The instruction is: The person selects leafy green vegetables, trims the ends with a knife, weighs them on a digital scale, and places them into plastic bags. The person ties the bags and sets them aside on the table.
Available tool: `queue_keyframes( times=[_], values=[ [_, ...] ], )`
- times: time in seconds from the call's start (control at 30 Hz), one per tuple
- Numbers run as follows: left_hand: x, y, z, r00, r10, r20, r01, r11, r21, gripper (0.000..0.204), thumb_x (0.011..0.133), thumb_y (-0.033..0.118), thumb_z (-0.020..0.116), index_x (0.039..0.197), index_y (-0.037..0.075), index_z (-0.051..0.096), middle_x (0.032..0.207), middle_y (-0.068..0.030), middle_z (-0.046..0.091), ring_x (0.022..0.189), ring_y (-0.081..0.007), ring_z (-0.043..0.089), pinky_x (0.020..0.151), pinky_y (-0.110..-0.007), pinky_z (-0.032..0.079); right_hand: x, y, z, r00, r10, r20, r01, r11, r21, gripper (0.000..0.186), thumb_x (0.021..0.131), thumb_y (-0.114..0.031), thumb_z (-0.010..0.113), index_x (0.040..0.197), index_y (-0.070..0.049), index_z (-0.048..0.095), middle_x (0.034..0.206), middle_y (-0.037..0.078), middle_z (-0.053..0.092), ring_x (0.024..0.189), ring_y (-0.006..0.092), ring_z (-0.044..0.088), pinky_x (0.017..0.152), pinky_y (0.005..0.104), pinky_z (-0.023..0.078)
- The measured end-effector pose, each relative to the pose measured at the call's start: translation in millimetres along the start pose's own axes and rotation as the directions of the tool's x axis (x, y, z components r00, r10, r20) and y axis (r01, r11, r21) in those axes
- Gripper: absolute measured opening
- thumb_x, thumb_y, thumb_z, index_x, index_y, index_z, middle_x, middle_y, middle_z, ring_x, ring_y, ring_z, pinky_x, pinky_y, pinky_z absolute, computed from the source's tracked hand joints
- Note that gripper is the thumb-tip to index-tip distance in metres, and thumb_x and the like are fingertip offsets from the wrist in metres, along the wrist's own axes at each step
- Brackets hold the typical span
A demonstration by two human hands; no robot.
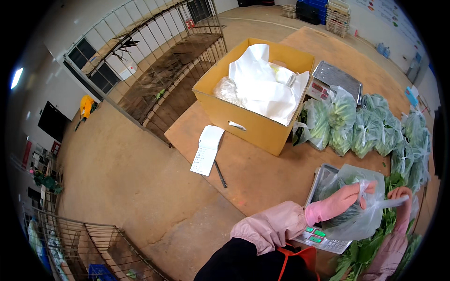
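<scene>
A clear plastic bag (352, 226) of leafy greens rests on a digital scale (338, 246) with green-lit displays. My left hand (344, 199), in a pink glove, is closed on the gathered neck of the bag. Beside it, my right hand (401, 197), gloved in pink too, has its fingers curled round the stretched end of the same bag. Loose leafy greens (363, 255) lie right of the scale, under my right forearm.
Several bagged greens (341, 114) stand along the table's right side. Behind them sits a second scale (337, 77). A cardboard box (253, 129) holds white paper and plastic. A notepad (206, 150) and pen (220, 174) lie near the edge. Metal cage carts (101, 234) stand on the left.
</scene>
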State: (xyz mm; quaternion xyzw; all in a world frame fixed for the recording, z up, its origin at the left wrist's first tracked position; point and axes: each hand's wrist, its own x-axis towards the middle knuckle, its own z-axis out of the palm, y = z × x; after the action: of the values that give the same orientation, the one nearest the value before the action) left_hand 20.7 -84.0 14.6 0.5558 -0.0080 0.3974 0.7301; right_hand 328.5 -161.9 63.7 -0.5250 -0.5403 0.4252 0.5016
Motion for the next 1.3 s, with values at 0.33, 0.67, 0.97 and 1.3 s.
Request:
queue_keyframes(
  times=[0.33,0.67,0.97,1.3],
  values=[
    [15,-4,5,0.991,-0.104,-0.079,0.1,0.994,-0.051,0.062,0.085,-0.006,0.031,0.144,0.008,0.023,0.136,-0.0074,0.045,0.064,-0.0088,0.051,0.07,-0.023,0.045,-35,-31,73,0.982,-0.095,-0.166,0.113,0.988,0.107,0.044,0.075,-0.042,0.058,0.065,0.0,0.047,0.063,0.006,0.043,0.055,0.0164,0.045,0.051,0.0254,0.033],
    [20,2,24,0.995,-0.1,-0.026,0.102,0.901,0.422,0.08,0.078,0.006,0.054,0.147,0.019,0.015,0.104,-0.0104,0.058,0.064,-0.0169,0.057,0.064,-0.03,0.046,-35,-68,119,0.973,0.194,-0.125,-0.193,0.981,0.016,0.038,0.075,-0.015,0.058,0.103,0.01,0.06,0.089,0.018,0.063,0.068,0.0247,0.066,0.058,0.0268,0.054],
    [24,-26,32,0.976,0.074,-0.206,0.042,0.86,0.509,0.033,0.074,0.016,0.067,0.103,0.007,0.056,0.069,-0.0085,0.051,0.066,-0.0212,0.054,0.062,-0.032,0.043,-4,-51,88,0.99,-0.04,-0.136,-0.037,0.854,-0.519,0.013,0.068,-0.001,0.065,0.076,-0.003,0.056,0.065,-0.003,0.047,0.058,0.0058,0.041,0.051,0.0191,0.029],
    [17,-19,40,0.981,-0.191,-0.023,0.184,0.898,0.4,0.031,0.077,0.026,0.064,0.074,0.002,0.046,0.069,-0.011,0.045,0.06,-0.0254,0.047,0.057,-0.036,0.038,68,23,81,0.861,-0.324,-0.392,-0.138,0.592,-0.794,0.013,0.08,-0.004,0.057,0.092,-0.005,0.054,0.062,0.004,0.04,0.056,0.0111,0.04,0.053,0.0267,0.035]
  ],
)
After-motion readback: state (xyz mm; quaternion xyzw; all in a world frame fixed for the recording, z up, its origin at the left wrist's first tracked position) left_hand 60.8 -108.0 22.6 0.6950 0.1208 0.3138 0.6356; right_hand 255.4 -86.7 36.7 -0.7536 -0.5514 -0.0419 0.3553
